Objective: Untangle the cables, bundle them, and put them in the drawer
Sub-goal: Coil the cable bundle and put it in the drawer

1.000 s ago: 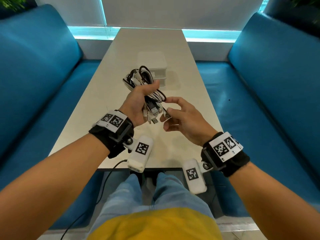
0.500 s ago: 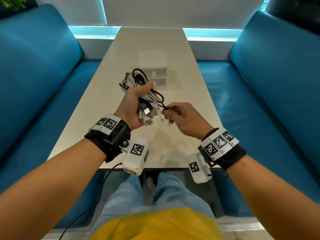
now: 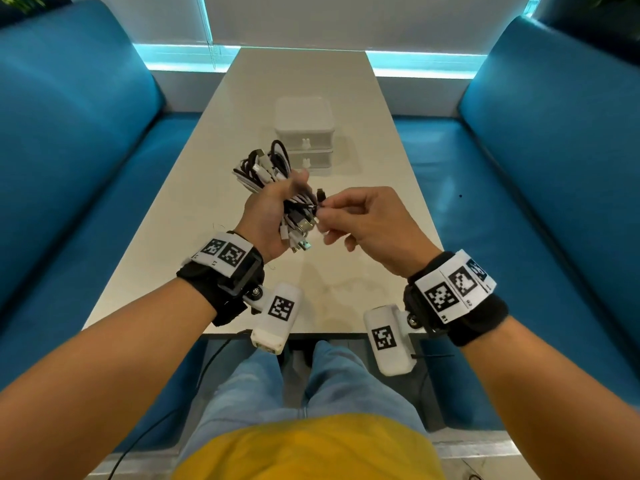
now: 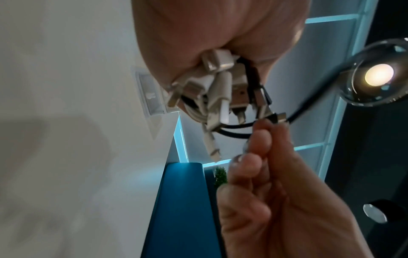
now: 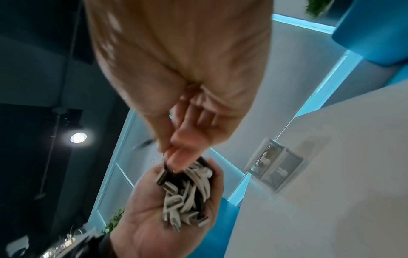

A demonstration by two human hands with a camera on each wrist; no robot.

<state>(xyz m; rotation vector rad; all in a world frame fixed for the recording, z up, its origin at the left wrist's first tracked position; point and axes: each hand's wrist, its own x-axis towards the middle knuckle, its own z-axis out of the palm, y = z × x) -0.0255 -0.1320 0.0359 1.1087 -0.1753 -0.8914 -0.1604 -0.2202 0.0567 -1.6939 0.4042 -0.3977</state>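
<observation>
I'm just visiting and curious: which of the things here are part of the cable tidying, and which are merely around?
Part of the job:
- cable bundle, gripped by the left hand
- black cable end, pinched by the right hand
- white drawer box, both drawers closed

Merely around:
- table
- blue benches
- ceiling lamp
</observation>
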